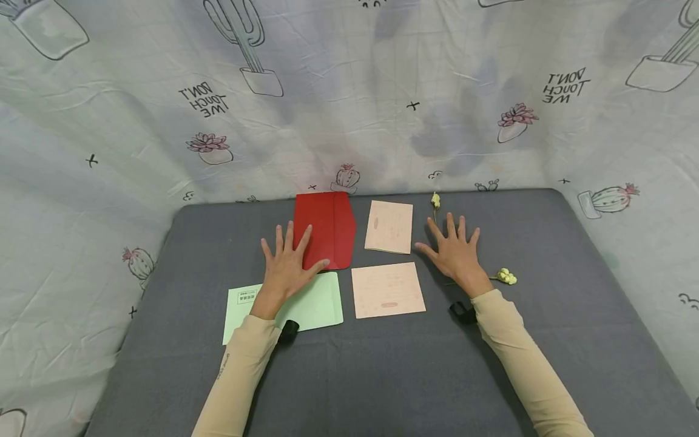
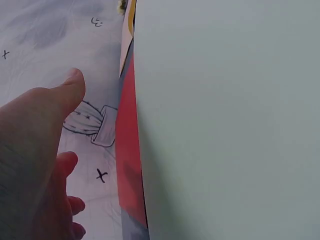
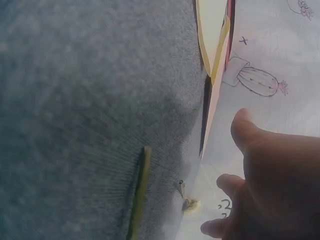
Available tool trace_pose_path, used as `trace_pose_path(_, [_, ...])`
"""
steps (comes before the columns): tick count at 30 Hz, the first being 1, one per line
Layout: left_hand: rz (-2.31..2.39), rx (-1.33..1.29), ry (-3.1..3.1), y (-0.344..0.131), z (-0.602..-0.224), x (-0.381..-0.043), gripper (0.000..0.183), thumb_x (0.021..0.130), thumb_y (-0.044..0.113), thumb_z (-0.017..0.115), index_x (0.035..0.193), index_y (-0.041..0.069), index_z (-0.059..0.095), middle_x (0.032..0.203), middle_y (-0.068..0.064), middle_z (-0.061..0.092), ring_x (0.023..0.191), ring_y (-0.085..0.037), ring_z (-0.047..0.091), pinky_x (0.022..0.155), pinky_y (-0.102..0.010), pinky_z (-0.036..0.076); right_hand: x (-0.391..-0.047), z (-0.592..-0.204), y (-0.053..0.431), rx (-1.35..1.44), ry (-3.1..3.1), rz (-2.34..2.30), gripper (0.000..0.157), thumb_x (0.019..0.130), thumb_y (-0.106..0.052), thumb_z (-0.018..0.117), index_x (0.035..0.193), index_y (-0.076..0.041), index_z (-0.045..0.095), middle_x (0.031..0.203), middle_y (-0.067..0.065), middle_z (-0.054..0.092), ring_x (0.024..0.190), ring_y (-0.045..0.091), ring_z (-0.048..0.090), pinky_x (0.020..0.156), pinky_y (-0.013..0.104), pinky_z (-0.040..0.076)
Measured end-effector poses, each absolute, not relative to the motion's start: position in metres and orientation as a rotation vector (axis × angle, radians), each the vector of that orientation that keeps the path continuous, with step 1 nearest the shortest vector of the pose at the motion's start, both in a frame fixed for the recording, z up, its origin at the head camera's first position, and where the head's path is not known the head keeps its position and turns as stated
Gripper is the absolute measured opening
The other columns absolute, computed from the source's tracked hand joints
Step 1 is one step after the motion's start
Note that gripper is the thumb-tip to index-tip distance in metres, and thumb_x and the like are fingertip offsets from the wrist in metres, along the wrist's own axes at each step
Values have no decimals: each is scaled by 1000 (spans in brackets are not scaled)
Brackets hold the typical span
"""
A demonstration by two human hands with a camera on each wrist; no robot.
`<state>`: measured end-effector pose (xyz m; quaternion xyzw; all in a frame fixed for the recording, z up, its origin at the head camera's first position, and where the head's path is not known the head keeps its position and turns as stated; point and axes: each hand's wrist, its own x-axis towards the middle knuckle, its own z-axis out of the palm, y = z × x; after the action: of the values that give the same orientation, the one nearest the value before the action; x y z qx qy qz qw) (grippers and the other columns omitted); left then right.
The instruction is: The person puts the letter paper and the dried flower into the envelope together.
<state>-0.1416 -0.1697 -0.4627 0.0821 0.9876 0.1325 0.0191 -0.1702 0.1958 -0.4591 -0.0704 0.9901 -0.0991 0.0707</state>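
My left hand (image 1: pixel 286 272), fingers spread, is over the red envelope (image 1: pixel 322 230) and the light green envelope (image 1: pixel 314 303), overlapping both in the head view. The green one fills much of the left wrist view, a strip of red beside it. Fingers spread too, my right hand (image 1: pixel 454 255) is right of two pale pink cards, an upper card (image 1: pixel 389 226) and a lower card (image 1: pixel 389 291). Past its fingertips lies a small yellow flower (image 1: pixel 435 201). A second yellow flower (image 1: pixel 506 277) is beside the right wrist, its stem (image 3: pixel 140 195) partly hidden by the arm. Neither hand holds anything.
All of it lies on a table with a dark grey cloth (image 1: pixel 382 376). A pale curtain (image 1: pixel 349 91) printed with cacti and lettering hangs behind the table and down both sides. Black wrist cameras show at the left cuff (image 1: pixel 289 332) and right cuff (image 1: pixel 462 313).
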Motion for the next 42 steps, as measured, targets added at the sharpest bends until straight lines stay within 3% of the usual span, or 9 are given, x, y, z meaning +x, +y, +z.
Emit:
trace_pose_path(9, [461,286,3060,-168,-461,-138,89,89,66,52,158,23,16,162,-20,7,147,-46,0,113,-65,-5,-168,-462,197,-327,3011,-372,72,99,-50,48,154,-8,28,158,28,16,145,49,6,112,68,6])
trace_pose_path(15, [496,343,3059,-167,-455,-132,88,90,65,52,158,23,17,160,-19,21,146,-45,15,115,-63,5,-166,-459,196,-488,3036,-485,59,99,-37,57,142,3,47,152,30,30,143,48,19,114,61,17])
trace_pose_path(23, [521,486,3088,-165,-448,-121,85,89,60,58,156,19,27,152,-18,38,137,-39,38,110,-63,25,-159,-451,192,-590,2991,-696,46,98,-26,61,134,2,56,148,25,40,141,43,29,111,58,28])
trace_pose_path(31, [622,695,2962,-163,-434,-102,82,88,50,66,154,17,31,150,-17,41,137,-35,40,109,-59,31,-150,-445,179,-652,2899,-1000,37,98,-16,61,130,2,60,138,22,53,130,39,47,106,55,37])
trace_pose_path(42, [526,926,2873,-162,-433,-85,91,77,48,80,151,15,39,147,-18,44,133,-37,42,106,-60,33,-131,-443,158,-838,2861,-1042,34,95,-13,64,126,1,63,130,18,61,121,34,57,98,50,46])
